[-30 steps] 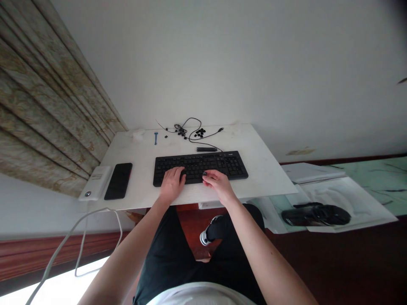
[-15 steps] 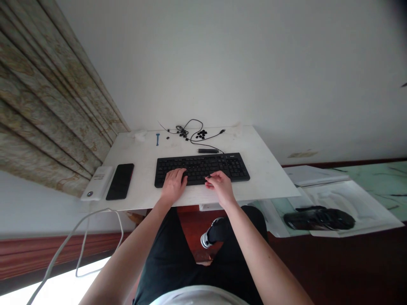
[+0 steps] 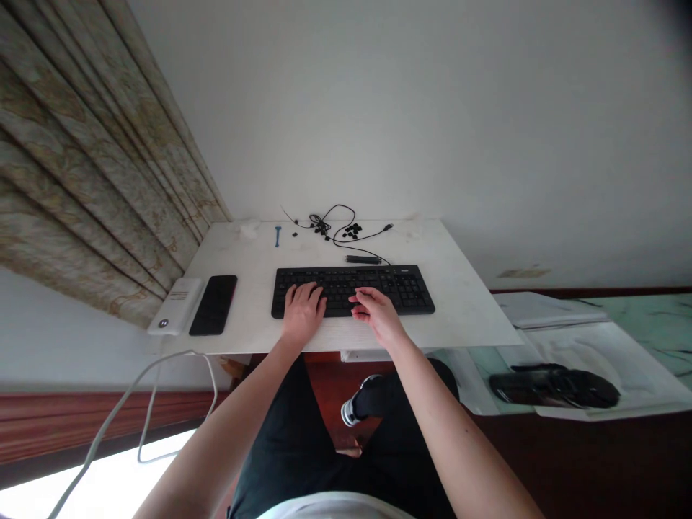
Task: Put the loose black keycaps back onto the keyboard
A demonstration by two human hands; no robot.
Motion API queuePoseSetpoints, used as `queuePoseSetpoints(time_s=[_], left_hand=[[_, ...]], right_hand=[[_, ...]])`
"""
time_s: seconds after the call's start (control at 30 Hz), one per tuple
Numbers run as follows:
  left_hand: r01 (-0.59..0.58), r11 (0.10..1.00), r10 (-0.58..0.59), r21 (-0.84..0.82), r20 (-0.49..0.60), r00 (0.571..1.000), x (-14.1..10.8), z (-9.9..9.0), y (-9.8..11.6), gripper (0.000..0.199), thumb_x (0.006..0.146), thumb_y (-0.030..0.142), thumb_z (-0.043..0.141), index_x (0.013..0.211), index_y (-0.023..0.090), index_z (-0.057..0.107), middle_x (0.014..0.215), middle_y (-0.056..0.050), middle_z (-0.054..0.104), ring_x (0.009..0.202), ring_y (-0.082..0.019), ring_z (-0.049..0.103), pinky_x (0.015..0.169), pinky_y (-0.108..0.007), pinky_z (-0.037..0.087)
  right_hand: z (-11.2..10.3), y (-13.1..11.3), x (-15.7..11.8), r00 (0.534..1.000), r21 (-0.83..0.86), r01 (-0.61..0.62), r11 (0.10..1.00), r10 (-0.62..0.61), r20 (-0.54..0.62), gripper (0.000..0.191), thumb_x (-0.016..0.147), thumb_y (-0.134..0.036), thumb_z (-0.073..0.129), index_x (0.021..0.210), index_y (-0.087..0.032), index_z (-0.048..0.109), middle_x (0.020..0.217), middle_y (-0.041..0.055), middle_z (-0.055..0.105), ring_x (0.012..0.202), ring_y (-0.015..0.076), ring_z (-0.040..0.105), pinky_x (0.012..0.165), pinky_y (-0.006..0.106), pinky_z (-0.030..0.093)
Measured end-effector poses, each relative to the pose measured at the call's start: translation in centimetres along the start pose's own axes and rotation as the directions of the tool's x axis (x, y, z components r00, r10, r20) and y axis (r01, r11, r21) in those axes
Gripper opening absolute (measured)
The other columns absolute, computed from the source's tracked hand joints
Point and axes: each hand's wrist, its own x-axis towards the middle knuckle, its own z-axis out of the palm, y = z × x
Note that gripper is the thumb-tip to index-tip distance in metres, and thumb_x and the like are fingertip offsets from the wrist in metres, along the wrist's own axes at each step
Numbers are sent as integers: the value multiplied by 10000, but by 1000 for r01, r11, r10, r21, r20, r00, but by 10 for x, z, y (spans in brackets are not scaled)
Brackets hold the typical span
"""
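Observation:
A black keyboard (image 3: 411,292) lies on the white table in front of me. My left hand (image 3: 303,311) rests palm down over its left half, fingers spread on the keys. My right hand (image 3: 373,311) is over the keys right of the middle, thumb and fingertips bent together around a small dark piece that looks like a keycap; the fingers mostly hide it. Behind the keyboard sits a small pile of loose black keycaps (image 3: 352,231). Beside them runs the keyboard's coiled cable (image 3: 318,223). A thin black bar-shaped thing (image 3: 363,259) lies along the keyboard's back edge.
A blue tool (image 3: 277,236) and crumpled white tissue (image 3: 249,229) lie at the back left. On the left are a dark phone (image 3: 214,305) and a white box-like device (image 3: 176,306). Right of the table, a black object (image 3: 556,386) rests on white packaging. A wall stands behind.
The whole view has shifted, so the table sits slightly further right. My right hand's fingers have shifted a little and show less of the small dark piece. My left hand stays on the keys.

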Motion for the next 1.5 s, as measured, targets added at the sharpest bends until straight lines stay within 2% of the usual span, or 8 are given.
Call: queuePoseSetpoints(time_s=[0.2, 0.4, 0.6, 0.8, 0.9, 1.07, 1.4, 1.5], left_hand=[[-11, 1000, 11, -5, 39, 999, -1, 3, 2, 314, 961, 314, 506, 1223, 199, 634, 1261, -129, 659, 1209, -305, 568, 1110, -587, 325], [-11, 1000, 11, 0, 60, 998, 0, 2, 1, 315, 959, 327, 504, 1207, 183, 634, 1267, -130, 656, 1199, -310, 567, 1113, -586, 317], [-9, 1000, 10, -10, 66, 998, 1, 2, 1, 312, 961, 317, 496, 1206, 177, 628, 1255, -137, 658, 1199, -311, 562, 1106, -593, 323], [-2, 1000, 3, -17, 68, 998, 2, 2, 1, 312, 966, 329, 483, 1198, 182, 631, 1229, -141, 664, 1192, -313, 563, 1104, -596, 325], [6, 1000, -5, -13, 75, 997, 3, 1, 2, 312, 970, 332, 475, 1192, 178, 631, 1213, -141, 669, 1183, -312, 566, 1105, -593, 323], [0, 1000, -1, 12, 82, 997, 3, 0, 3, 315, 972, 340, 473, 1187, 169, 627, 1225, -135, 666, 1176, -311, 568, 1113, -586, 314], [-8, 1000, 6, 14, 78, 997, 3, 3, 2, 319, 970, 335, 481, 1197, 165, 628, 1255, -138, 659, 1184, -314, 565, 1115, -588, 309], [-7, 1000, 5, 17, 90, 996, 4, 2, 2, 330, 971, 339, 479, 1198, 154, 629, 1256, -141, 660, 1189, -314, 563, 1116, -584, 308]], right_hand=[[19, -17, 15, 994, -134, -61, 989, 72, 81, 271, 649, -306, 814, 828, -204, 638, 840, 39, 722, 653, 129, 641, 559, 247, 535], [38, -33, 48, 985, -303, -64, 951, 110, 135, 243, 585, -252, 860, 766, -182, 713, 592, -20, 617, 515, 81, 529, 478, 203, 487], [53, -32, 85, 970, -438, 8, 899, 99, 221, 210, 519, -193, 885, 618, -150, 704, 535, 46, 650, 485, 143, 587, 462, 268, 523], [61, -38, 115, 901, -716, 347, 606, -3, 434, 80, 587, -207, 819, 616, -172, 754, 547, 15, 674, 525, 125, 567, 515, 235, 424], [65, -42, 123, 869, -771, 419, 480, 34, 494, 33, 594, -195, 798, 608, -190, 768, 571, 4, 691, 558, 134, 573, 560, 252, 402], [72, -43, 128, 885, -823, 378, 424, 94, 456, 39, 564, -191, 803, 576, -193, 766, 504, -3, 649, 521, 135, 544, 537, 264, 369], [82, -52, 133, 903, -840, 203, 503, 236, 359, 139, 451, -176, 857, 516, -190, 734, 459, 13, 607, 476, 127, 497, 459, 242, 336], [84, -53, 133, 906, -870, 196, 452, 256, 337, 141, 484, -192, 865, 551, -186, 740, 502, 21, 629, 521, 143, 529, 491, 251, 366]])
